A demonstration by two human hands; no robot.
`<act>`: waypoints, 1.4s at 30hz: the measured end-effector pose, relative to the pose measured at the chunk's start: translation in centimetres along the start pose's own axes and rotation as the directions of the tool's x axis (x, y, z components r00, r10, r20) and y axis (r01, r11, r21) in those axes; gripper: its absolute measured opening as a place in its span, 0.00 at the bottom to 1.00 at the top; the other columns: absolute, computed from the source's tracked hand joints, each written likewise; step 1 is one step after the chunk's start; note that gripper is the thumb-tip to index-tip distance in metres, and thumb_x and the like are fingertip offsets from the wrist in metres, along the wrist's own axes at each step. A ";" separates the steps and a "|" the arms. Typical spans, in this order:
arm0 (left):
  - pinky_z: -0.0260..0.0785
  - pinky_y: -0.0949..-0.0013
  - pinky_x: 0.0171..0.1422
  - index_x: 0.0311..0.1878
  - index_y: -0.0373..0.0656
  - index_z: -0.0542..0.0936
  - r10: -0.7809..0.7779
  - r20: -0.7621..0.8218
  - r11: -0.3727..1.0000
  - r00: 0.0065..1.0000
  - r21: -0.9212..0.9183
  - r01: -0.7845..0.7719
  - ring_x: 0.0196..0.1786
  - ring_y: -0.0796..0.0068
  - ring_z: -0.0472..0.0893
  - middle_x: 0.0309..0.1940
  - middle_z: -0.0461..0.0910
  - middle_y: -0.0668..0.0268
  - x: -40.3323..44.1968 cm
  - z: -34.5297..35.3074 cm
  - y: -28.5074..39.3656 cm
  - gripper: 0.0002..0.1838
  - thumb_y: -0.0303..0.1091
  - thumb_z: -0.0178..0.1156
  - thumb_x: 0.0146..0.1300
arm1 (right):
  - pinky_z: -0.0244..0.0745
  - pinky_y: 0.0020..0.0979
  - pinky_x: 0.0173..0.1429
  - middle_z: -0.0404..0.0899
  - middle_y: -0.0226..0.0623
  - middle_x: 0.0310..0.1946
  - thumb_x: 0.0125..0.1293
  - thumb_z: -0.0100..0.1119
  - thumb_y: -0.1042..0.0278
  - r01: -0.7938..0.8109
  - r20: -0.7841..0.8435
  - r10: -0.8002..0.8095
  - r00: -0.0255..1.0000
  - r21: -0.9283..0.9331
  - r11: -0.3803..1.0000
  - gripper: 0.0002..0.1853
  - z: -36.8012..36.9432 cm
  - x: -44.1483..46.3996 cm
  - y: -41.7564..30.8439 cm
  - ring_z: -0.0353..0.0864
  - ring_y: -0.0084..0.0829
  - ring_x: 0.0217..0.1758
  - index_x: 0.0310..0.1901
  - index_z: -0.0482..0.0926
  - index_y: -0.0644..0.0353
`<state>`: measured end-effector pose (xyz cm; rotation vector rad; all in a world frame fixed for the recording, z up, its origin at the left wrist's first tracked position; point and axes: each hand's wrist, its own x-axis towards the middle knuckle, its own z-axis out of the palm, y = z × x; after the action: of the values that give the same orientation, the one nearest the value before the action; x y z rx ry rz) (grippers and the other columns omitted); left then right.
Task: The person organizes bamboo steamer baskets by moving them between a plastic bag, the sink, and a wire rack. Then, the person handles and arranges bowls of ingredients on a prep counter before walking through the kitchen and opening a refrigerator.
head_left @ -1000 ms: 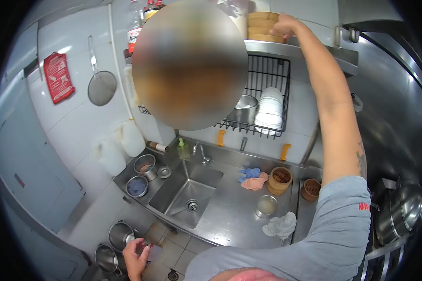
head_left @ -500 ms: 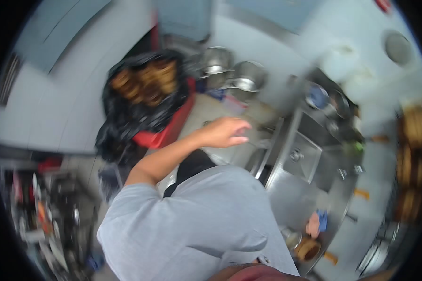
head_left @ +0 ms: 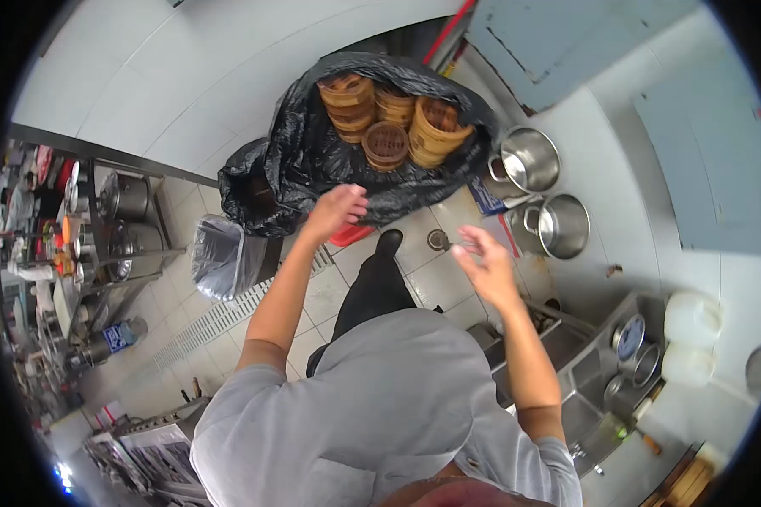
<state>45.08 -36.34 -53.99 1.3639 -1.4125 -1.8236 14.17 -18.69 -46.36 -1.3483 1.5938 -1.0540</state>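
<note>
Several bamboo steamer baskets [head_left: 386, 145] stand in a large black plastic bag [head_left: 300, 148] ahead of me. My left hand [head_left: 338, 213] is over the near edge of the bag, its fingers loosely bent and nothing seen in them. Off to the right, above the tiled floor, my right hand [head_left: 486, 266] has its fingers spread and holds nothing. A bit of a red container [head_left: 351, 235] shows under the bag, close to my left hand. Neither hand touches the steamers.
Two steel pots [head_left: 530, 160] stand right of the bag. A lined bin [head_left: 224, 258] is at its left, near a floor grate [head_left: 220, 325]. Crowded shelves [head_left: 110, 245] line the left. At the lower right is a sink counter [head_left: 583, 380] with bowls and plastic jugs [head_left: 692, 319].
The view has swung from the sink and wall rack to the bagged steamers. My right hand has left the steamer on the high shelf; both hands are now out in front, near the bag.
</note>
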 end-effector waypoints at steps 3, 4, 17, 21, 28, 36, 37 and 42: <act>0.77 0.62 0.55 0.66 0.36 0.76 -0.072 -0.147 0.972 0.986 -0.230 0.037 0.54 0.65 0.84 0.56 0.83 0.56 5.8 -6.4 0.3 0.36 0.63 0.49 0.78 | 0.78 0.31 0.63 0.86 0.45 0.55 0.74 0.65 0.61 -0.199 0.165 0.145 0.976 0.379 0.904 0.23 5.7 10.1 3.7 0.84 0.30 0.59 0.62 0.77 0.71; 0.77 0.62 0.56 0.67 0.36 0.76 -0.072 -0.172 0.969 0.983 -0.244 0.028 0.55 0.64 0.83 0.57 0.82 0.55 7.1 -7.8 1.0 0.36 0.63 0.49 0.79 | 0.78 0.30 0.61 0.85 0.44 0.55 0.74 0.65 0.60 -0.254 0.200 0.195 0.960 0.332 0.909 0.23 6.4 13.1 4.5 0.84 0.29 0.58 0.61 0.78 0.71; 0.66 0.45 0.72 0.79 0.40 0.63 -0.339 -0.134 0.844 0.931 -0.480 0.238 0.76 0.49 0.67 0.78 0.65 0.52 24.9 -15.7 -4.1 0.35 0.56 0.46 0.81 | 0.75 0.42 0.65 0.77 0.46 0.65 0.77 0.52 0.36 -0.511 0.187 0.496 0.848 0.536 0.672 0.39 18.6 36.4 12.1 0.76 0.40 0.65 0.70 0.72 0.68; 0.52 0.36 0.80 0.81 0.45 0.61 -0.334 -0.187 0.829 0.924 -0.525 0.193 0.82 0.45 0.58 0.82 0.58 0.56 29.6 -16.1 -4.6 0.36 0.57 0.46 0.80 | 0.63 0.49 0.78 0.61 0.60 0.76 0.68 0.53 0.22 -0.481 0.200 0.454 0.868 0.563 0.672 0.58 21.3 39.9 12.8 0.62 0.53 0.79 0.78 0.56 0.74; 0.61 0.48 0.80 0.78 0.43 0.66 -0.278 -0.131 0.831 0.952 -0.530 0.170 0.76 0.58 0.68 0.77 0.67 0.59 36.0 -18.9 -6.4 0.28 0.45 0.46 0.81 | 0.50 0.56 0.80 0.57 0.44 0.81 0.68 0.45 0.17 -0.428 0.250 0.365 0.897 0.699 0.572 0.56 24.6 42.5 16.8 0.52 0.43 0.84 0.82 0.54 0.58; 0.54 0.44 0.84 0.81 0.44 0.62 -0.448 -0.266 0.570 0.853 -0.820 0.044 0.80 0.50 0.62 0.80 0.62 0.51 34.3 -15.7 -1.1 0.29 0.44 0.29 0.84 | 0.50 0.56 0.80 0.54 0.32 0.83 0.74 0.39 0.23 -0.420 0.272 0.329 0.905 0.697 0.581 0.47 25.6 43.2 17.5 0.49 0.39 0.86 0.82 0.54 0.49; 0.55 0.44 0.84 0.81 0.44 0.62 -0.440 -0.264 0.534 0.858 -0.846 0.014 0.80 0.50 0.63 0.79 0.62 0.51 33.9 -15.9 -1.5 0.29 0.44 0.30 0.84 | 0.50 0.57 0.80 0.53 0.31 0.83 0.75 0.39 0.24 -0.412 0.276 0.309 0.910 0.682 0.605 0.46 25.6 43.1 17.3 0.49 0.39 0.86 0.82 0.54 0.49; 0.57 0.44 0.83 0.80 0.44 0.62 -0.333 -0.263 0.567 0.905 -0.823 -0.031 0.79 0.50 0.64 0.79 0.63 0.51 31.4 -19.0 -6.9 0.28 0.43 0.31 0.84 | 0.54 0.48 0.80 0.52 0.37 0.83 0.74 0.43 0.24 -0.445 0.389 0.244 0.888 0.598 0.666 0.48 27.0 41.3 17.9 0.51 0.39 0.85 0.83 0.52 0.51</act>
<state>50.70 -67.88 -73.17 1.2246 -0.1242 -1.7836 27.74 -60.75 -74.61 -0.6112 1.0276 -1.0031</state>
